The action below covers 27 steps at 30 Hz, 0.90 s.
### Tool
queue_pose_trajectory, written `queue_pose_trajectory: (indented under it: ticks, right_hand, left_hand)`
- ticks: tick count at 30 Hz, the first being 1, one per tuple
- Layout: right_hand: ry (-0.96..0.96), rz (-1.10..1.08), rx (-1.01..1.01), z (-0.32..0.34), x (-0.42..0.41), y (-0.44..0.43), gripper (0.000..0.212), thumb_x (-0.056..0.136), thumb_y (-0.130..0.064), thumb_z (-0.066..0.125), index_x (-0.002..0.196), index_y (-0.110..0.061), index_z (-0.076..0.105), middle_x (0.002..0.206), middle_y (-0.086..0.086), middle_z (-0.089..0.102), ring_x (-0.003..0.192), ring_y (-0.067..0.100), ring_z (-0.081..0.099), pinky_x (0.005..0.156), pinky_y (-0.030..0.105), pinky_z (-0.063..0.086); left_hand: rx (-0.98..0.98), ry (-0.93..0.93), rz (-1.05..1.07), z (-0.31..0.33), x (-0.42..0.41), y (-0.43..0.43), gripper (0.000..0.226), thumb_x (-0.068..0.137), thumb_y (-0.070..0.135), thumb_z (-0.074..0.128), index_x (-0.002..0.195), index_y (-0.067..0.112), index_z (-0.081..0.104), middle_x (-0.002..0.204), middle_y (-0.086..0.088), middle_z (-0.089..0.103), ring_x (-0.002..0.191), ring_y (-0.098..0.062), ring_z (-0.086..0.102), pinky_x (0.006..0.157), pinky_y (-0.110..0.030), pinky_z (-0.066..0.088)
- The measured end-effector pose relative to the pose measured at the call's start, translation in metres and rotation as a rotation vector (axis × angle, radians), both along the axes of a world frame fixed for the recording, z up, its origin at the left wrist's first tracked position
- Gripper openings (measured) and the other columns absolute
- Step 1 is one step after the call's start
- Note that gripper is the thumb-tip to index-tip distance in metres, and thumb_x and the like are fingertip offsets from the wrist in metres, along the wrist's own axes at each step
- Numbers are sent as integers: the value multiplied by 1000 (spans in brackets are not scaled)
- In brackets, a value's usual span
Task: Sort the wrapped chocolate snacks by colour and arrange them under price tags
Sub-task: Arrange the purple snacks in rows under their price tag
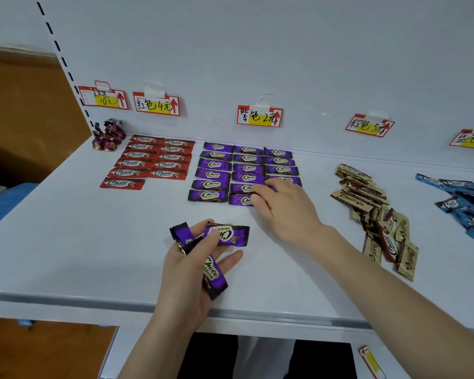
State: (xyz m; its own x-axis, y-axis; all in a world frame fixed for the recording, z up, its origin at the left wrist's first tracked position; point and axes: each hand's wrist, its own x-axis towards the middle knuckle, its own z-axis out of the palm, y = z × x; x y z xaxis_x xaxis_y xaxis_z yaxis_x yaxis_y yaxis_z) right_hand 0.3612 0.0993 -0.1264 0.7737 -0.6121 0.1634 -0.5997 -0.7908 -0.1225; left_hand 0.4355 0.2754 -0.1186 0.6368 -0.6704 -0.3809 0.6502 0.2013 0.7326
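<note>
Purple bars [226, 235] sit clamped in the left grip [192, 269] near the shelf [93, 242] edge. The right grip [279, 198] covers the near-right corner of the purple grid [214, 173], closure unclear. Best align each wrapper square, logo up, under the purple tag [259, 116].

Red wrappers [163, 173], purple wrappers [212, 174] and gold wrappers [350, 199] say "Choco". Above the shelf's [93, 242] back edge, the left tag [104, 98] says "10元", the next tag [156, 105] "红色4元", the middle tag [259, 116] "紫色2元".
</note>
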Motion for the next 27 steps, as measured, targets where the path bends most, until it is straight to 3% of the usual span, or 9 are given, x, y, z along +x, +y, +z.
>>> queue_pose_trajectory:
  ticks: [9,19,27]
  right_hand:
    - [-40,-28,43,-6,3,3,39,98,-36,32,128,-22,52,128,4,52,115,21,44,98,33,33]
    - [-29,-88,40,0,-6,12,43,99,-37,28,136,-22,43,138,6,44,126,22,37,106,37,29]
    - [-5,-80,20,4,-31,24,41,98,-37,30,132,-22,47,132,4,47,119,20,40,97,29,32]
  left_hand:
    - [13,7,3,-1,0,-1,20,77,6,63,97,10,63,76,-8,74,70,-23,72,48,-29,56]
    - [27,1,9,0,0,-1,16,78,6,63,93,12,64,73,-6,74,68,-22,72,47,-29,55]
    - [22,1,12,0,0,-2,16,79,5,63,94,11,64,73,-6,74,69,-22,72,47,-29,55]
